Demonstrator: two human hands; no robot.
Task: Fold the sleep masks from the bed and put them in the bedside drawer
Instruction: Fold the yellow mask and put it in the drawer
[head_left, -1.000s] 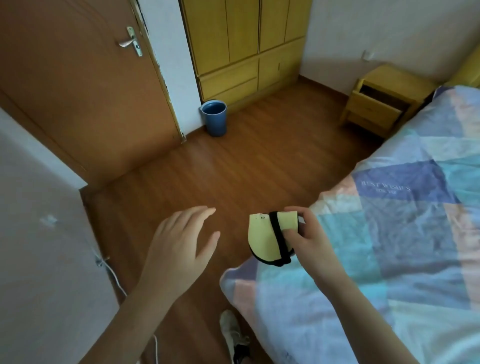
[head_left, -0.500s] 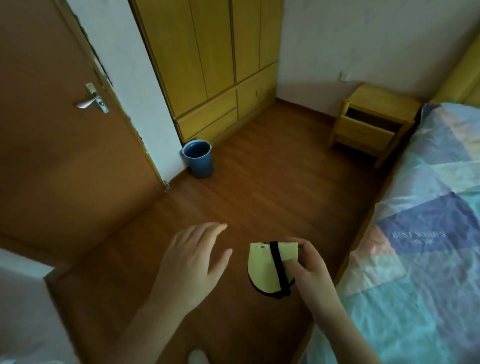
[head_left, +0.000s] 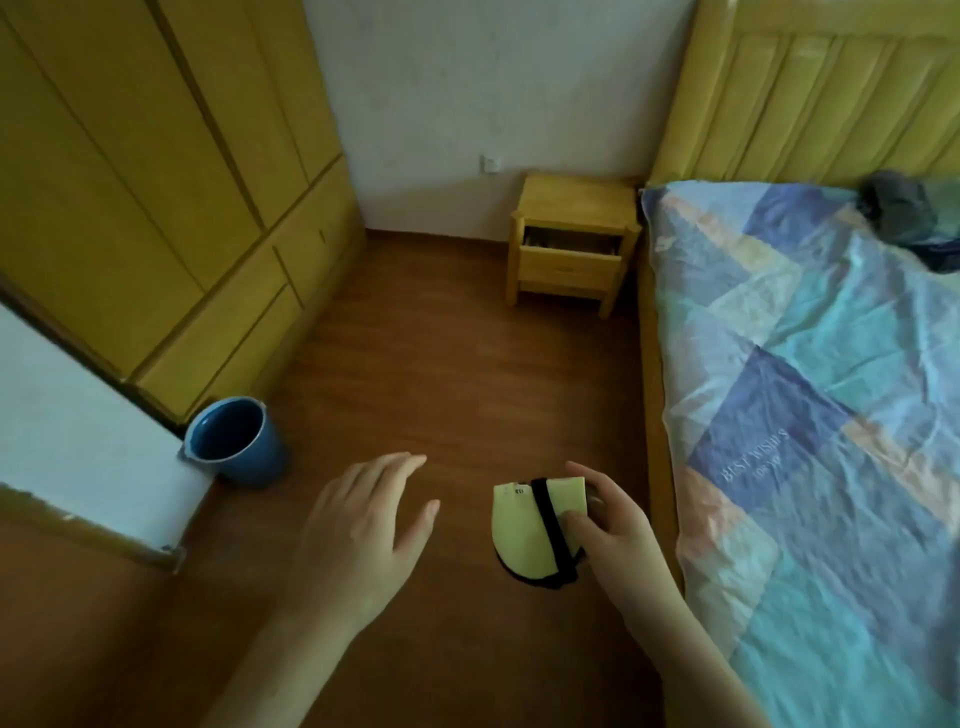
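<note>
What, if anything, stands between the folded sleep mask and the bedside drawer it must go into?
Nothing visible does. The right hand holds the folded sleep mask over bare wooden floor, and the bedside drawer ahead is already pulled open. The blue bin stands off to the left.

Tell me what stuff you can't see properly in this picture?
- Inside of the bedside drawer, head view: open, but its front panel and shadow hide the contents.
- Dark bundle on the bed: blurred, cut off by the right edge.
- Tag on the folded sleep mask: too small to read.
- Fingers of the right hand: partly hidden behind the mask.
</note>
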